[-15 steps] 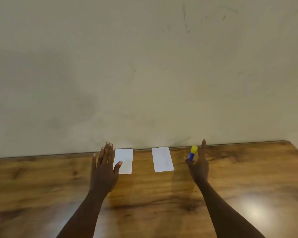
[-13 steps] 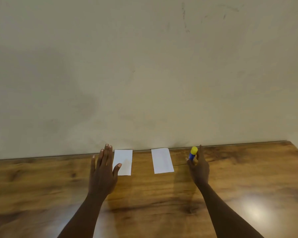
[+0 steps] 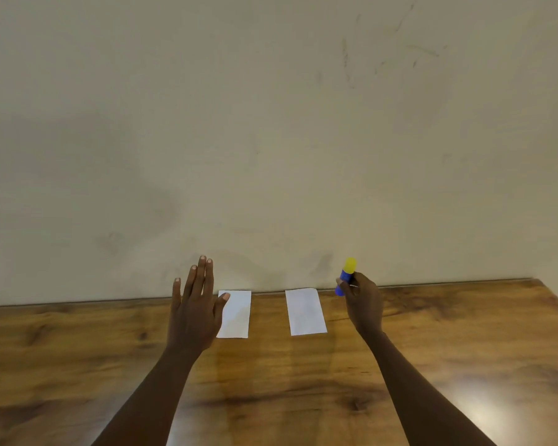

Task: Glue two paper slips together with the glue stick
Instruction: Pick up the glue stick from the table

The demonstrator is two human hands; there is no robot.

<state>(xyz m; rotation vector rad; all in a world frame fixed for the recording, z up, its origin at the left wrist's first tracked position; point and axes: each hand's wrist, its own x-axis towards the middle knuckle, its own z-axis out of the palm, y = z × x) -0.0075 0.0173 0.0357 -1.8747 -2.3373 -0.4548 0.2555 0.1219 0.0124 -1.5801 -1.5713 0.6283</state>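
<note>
Wood: the bench (image 3: 432,365) is a glossy brown grain, pushed against a plain pale wall (image 3: 271,123); I see only the task's things on it.
Glue stick: the glue stick (image 3: 346,275) is a blue barrel with a yellow cap, cap still on and pointing up, raised clear of the bench near its far edge.
Right hand: my right hand (image 3: 363,304) has its grip closed around the lower barrel, fingers wrapped and the cap left free, which I judge suits pulling the cap off next.
Left hand: my left hand (image 3: 194,309) is open, fingers straight and together, palm down, thumb tip over the near-left corner of the left slip (image 3: 237,313); whether it presses the paper I cannot tell. I judge it is placed to steady that slip.
Right slip: the right slip (image 3: 305,312) lies flat between the left slip and the glue stick, untouched, a clear gap between the two papers.
Paper look: both are white upright rectangles, unmarked as far as I can see, no glue visible.
Stage: early; nothing is glued yet.
</note>
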